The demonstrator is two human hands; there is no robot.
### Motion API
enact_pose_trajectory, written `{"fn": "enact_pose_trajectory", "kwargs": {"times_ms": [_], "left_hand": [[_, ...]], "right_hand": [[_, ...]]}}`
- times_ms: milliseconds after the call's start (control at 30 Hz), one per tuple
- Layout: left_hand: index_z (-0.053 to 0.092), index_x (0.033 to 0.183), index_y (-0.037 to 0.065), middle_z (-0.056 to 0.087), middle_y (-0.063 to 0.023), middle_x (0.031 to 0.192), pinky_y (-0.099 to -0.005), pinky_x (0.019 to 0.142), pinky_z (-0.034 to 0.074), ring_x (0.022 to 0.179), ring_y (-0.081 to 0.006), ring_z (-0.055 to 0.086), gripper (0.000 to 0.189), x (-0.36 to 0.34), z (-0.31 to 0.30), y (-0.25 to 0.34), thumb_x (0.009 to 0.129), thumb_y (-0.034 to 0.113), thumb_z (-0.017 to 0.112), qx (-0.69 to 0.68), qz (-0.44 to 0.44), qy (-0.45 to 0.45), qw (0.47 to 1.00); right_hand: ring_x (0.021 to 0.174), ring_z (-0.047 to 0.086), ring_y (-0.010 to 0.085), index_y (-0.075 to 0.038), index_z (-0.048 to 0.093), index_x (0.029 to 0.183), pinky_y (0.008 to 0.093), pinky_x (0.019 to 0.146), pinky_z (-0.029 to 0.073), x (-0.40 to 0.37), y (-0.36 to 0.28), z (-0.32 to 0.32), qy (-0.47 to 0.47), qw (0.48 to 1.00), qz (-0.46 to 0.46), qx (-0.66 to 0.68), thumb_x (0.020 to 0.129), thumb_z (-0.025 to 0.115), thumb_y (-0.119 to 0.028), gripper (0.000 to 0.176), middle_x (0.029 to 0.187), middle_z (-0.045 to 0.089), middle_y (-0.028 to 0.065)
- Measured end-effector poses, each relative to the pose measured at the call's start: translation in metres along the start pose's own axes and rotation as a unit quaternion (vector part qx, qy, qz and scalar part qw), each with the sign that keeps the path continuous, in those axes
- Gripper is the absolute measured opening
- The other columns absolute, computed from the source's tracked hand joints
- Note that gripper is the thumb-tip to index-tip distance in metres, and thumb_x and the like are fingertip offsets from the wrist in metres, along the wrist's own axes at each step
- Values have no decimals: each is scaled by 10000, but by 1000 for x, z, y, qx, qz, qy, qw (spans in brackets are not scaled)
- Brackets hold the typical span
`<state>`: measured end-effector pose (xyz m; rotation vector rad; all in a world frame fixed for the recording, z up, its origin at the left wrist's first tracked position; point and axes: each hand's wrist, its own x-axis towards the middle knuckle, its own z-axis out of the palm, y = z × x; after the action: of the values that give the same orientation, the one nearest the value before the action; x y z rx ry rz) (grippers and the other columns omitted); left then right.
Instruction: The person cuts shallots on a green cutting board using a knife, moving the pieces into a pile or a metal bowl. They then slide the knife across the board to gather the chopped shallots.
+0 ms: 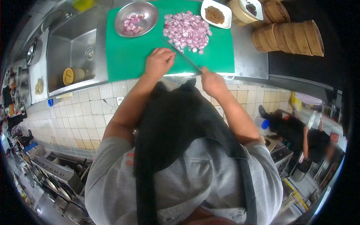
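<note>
My right hand [213, 81] is closed round the handle of a knife [182, 54], its blade pointing up and left across the green cutting board [129, 56]. Left of the blade, my left hand [160, 63] rests on the board with its fingers curled; whatever they hold, if anything, is hidden. Just beyond the blade lies a heap of sliced shallots [187, 30], pink and white. At the board's far left stands a round metal bowl [149, 23] with a few shallot pieces [133, 24] in it.
A white dish [204, 8] of brown crumbly food [215, 15] sits at the board's far right. Stacked bamboo steamers [288, 38] lie further right. To the left is a steel sink [67, 37] holding a yellow-lidded container [69, 76]. Another person [296, 131] is behind on the right.
</note>
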<state>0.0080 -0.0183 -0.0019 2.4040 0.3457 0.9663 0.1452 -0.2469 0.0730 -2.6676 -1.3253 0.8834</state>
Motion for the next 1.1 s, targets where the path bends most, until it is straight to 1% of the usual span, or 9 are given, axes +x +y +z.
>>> {"fn": "enact_pose_trajectory", "kwargs": {"times_ms": [100, 300, 400, 500, 600, 700, 800, 967, 1100], "left_hand": [[766, 890, 114, 773, -51, 1000, -397, 820, 611, 920, -284, 734, 75, 0, 1, 2, 843, 70, 806, 16, 2, -3, 1000], [769, 891, 120, 762, -47, 982, -397, 817, 610, 907, -283, 727, 82, -1, 3, -1, 838, 66, 801, 16, -3, -15, 1000], [766, 888, 119, 759, -47, 977, -394, 812, 610, 901, -286, 725, 89, -1, 4, -3, 830, 62, 802, 20, -3, -16, 1000], [760, 882, 116, 762, -49, 984, -394, 807, 612, 902, -288, 726, 95, -1, 2, -4, 823, 57, 803, 20, 2, -3, 1000], [754, 878, 112, 765, -51, 990, -397, 804, 613, 905, -288, 727, 99, 0, 7, -3, 816, 55, 806, 9, 5, -1, 1000], [750, 877, 108, 767, -54, 991, -398, 803, 614, 907, -288, 728, 100, -1, 4, -3, 814, 53, 806, 13, 3, 0, 1000], [748, 878, 106, 767, -55, 988, -397, 802, 614, 907, -290, 728, 101, -2, 2, -3, 814, 52, 805, 10, 5, -3, 1000], [746, 880, 100, 767, -66, 984, -402, 801, 612, 907, -297, 728, 98, -3, 7, -5, 817, 49, 801, 10, 1, 1, 1000], [749, 885, 98, 767, -72, 983, -405, 800, 612, 902, -298, 731, 91, -3, 5, -5, 825, 51, 799, 6, 0, -3, 1000]], "right_hand": [[1027, 736, 475, -48, 522, 1335, 578, 891, 578, 3, 5, 4, 2, 1000, -3, -11, 1023, 450, -89, 323, 1094, 754, 283], [949, 755, 464, -33, 528, 1299, 577, 826, 588, -17, -7, -7, 57, 998, -37, -5, 1026, 434, -88, 294, 980, 770, 257], [863, 718, 502, -12, 542, 1174, 628, 778, 534, -10, -1, 15, 81, 995, -65, 10, 1033, 493, -104, 176, 877, 739, 266], [872, 757, 450, -18, 537, 1278, 564, 765, 590, -12, -7, 3, 60, 996, -60, -41, 1019, 446, -88, 283, 939, 766, 253], [871, 754, 452, -19, 534, 1289, 563, 773, 589, -14, -10, 5, 73, 995, -63, -25, 1021, 446, -86, 290, 931, 764, 252], [891, 752, 454, -22, 535, 1301, 563, 791, 587, -6, -6, 12, 42, 997, -55, -27, 1022, 452, -90, 299, 939, 763, 255], [915, 718, 498, -16, 523, 1190, 616, 791, 535, -12, -10, 4, 61, 997, -54, 13, 1067, 440, -138, 192, 907, 740, 283], [929, 716, 492, -19, 526, 1211, 615, 808, 532, -2, -3, 23, 44, 998, -31, 20, 1076, 457, -155, 204, 930, 741, 275], [954, 709, 494, -26, 528, 1222, 617, 838, 528, -1, -10, 4, 39, 999, -9, 16, 1088, 477, -177, 209, 969, 734, 289]]}}
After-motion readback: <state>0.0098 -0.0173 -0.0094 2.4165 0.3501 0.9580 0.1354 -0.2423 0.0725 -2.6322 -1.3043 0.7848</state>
